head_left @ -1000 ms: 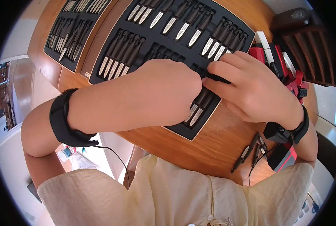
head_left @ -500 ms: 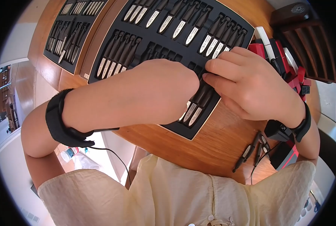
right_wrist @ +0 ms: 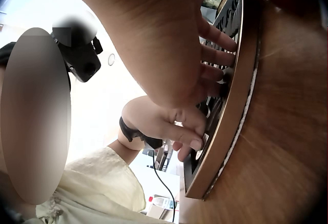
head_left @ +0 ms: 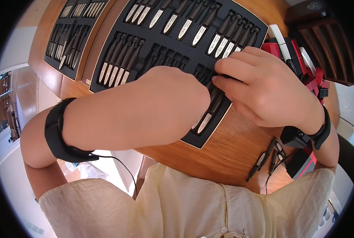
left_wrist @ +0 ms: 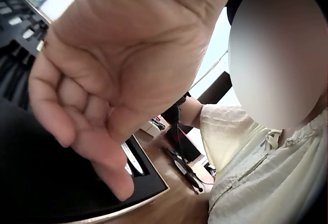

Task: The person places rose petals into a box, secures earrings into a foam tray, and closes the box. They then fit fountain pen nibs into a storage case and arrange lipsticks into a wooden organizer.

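A black foam tray (head_left: 188, 139) holds rows of slim dark-brown pen-like sticks with white labelled ends. Over its near right corner, my left hand (head_left: 173, 105) is bent down, fingers curled in the left wrist view, a fingertip right beside the white labels (left_wrist: 134, 160). My right hand (head_left: 260, 87) reaches into the tray's right side, close to the left. Its thumb and index finger sit near each other there, with something dark showing between them. Fingers hide much of the sticks beneath, so I cannot tell whether either hand grips one.
A second tray (head_left: 50, 63) of similar sticks stands at the back left. Several loose dark sticks (head_left: 260, 158) lie on the wooden table (head_left: 224, 158) at the front right. Red and white boxes (head_left: 271, 50) are piled beyond my right hand, near a slatted wooden object (head_left: 327, 55).
My left forearm and wrist have shifted slightly toward the lower left. The left hand has dipped a little, covering more of one label. The right hand stays by the same part of the tray.
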Motion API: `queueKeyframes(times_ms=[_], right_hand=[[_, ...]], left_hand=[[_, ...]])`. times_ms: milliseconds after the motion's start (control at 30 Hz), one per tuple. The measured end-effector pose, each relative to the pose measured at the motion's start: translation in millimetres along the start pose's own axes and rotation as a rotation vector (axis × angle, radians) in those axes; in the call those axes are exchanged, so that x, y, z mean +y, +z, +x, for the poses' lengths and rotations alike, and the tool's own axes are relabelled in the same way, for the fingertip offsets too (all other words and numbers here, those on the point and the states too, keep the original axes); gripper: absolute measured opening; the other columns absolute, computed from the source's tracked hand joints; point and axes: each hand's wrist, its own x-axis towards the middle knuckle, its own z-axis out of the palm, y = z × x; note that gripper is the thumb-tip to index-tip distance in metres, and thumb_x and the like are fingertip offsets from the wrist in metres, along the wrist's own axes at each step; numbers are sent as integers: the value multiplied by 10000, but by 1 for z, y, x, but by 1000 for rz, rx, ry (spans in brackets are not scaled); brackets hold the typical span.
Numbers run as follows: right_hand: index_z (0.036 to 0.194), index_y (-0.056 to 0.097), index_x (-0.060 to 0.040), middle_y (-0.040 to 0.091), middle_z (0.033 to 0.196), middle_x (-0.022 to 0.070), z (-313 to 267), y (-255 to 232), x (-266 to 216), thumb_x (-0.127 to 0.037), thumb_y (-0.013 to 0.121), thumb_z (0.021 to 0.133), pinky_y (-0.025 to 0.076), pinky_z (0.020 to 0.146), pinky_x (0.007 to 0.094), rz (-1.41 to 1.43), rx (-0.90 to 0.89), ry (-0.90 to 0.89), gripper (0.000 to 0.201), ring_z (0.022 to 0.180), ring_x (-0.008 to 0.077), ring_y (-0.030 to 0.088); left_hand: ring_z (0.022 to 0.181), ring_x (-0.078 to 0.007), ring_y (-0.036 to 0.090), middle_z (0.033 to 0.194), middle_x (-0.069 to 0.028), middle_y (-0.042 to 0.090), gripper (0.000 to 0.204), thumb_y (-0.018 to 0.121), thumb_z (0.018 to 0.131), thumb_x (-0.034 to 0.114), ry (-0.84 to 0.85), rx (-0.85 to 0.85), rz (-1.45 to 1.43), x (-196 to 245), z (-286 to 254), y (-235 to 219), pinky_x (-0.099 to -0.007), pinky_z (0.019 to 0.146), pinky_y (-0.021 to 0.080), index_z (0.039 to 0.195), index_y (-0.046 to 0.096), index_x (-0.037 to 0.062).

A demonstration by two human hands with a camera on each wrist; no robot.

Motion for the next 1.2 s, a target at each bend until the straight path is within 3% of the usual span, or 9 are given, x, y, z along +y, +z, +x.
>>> queueKeyframes(times_ms=[67,167,300,367,700,900,967,1067,1200], right_hand=[[933,675,34,580,1003,119,0,0,0,-59,693,609,492,750,392,-1,11,0,337,836,289,593],[946,680,16,570,991,110,0,-4,-1,-76,697,620,484,730,382,15,-31,13,339,830,284,584],[953,684,3,557,977,101,0,-1,0,-96,707,629,478,716,374,18,-13,2,339,828,278,573],[948,686,-4,544,966,91,0,-2,-1,-106,719,631,478,716,370,22,-29,5,335,830,274,560],[932,694,-37,526,1007,68,2,-3,-4,-148,748,644,460,768,361,-2,-105,8,313,887,249,533],[962,684,-42,534,1022,70,-3,-3,-1,-148,728,691,452,793,359,-7,-76,23,295,895,246,540],[1021,663,-37,550,998,81,-6,-6,0,-132,701,723,459,781,374,27,-11,17,315,895,263,557],[1059,644,-30,564,953,94,-17,-24,1,-107,675,751,468,768,391,35,-35,116,319,888,280,571],[1026,646,-7,570,854,125,-38,-56,7,-82,629,842,475,716,405,-12,44,185,200,812,328,575]], left_hand=[[646,-354,637,638,-202,600,92,651,729,42,221,157,108,-3,-5,2,-388,614,513,646,657,2],[614,-319,638,604,-170,595,55,640,675,24,218,244,220,-3,-5,4,-362,592,505,624,654,39],[604,-299,642,587,-145,599,58,640,687,28,220,190,313,-8,-4,2,-348,583,503,634,658,46],[610,-280,649,596,-124,608,68,643,691,38,286,273,293,-8,-3,4,-339,580,502,628,651,64],[642,-266,649,609,-104,607,111,652,722,82,224,162,380,-1,4,-5,-335,594,497,612,640,80],[643,-295,639,619,-112,621,215,693,810,216,324,217,258,-18,14,-5,-372,605,491,671,685,52],[646,-325,624,620,-122,614,220,695,824,235,136,-127,202,-12,23,-19,-400,607,481,704,694,50],[648,-344,610,608,-133,592,227,700,818,233,72,-113,147,14,29,-34,-415,603,469,681,670,55],[662,-319,608,656,-125,586,214,674,841,205,240,100,139,41,43,-22,-402,592,479,727,588,45]])
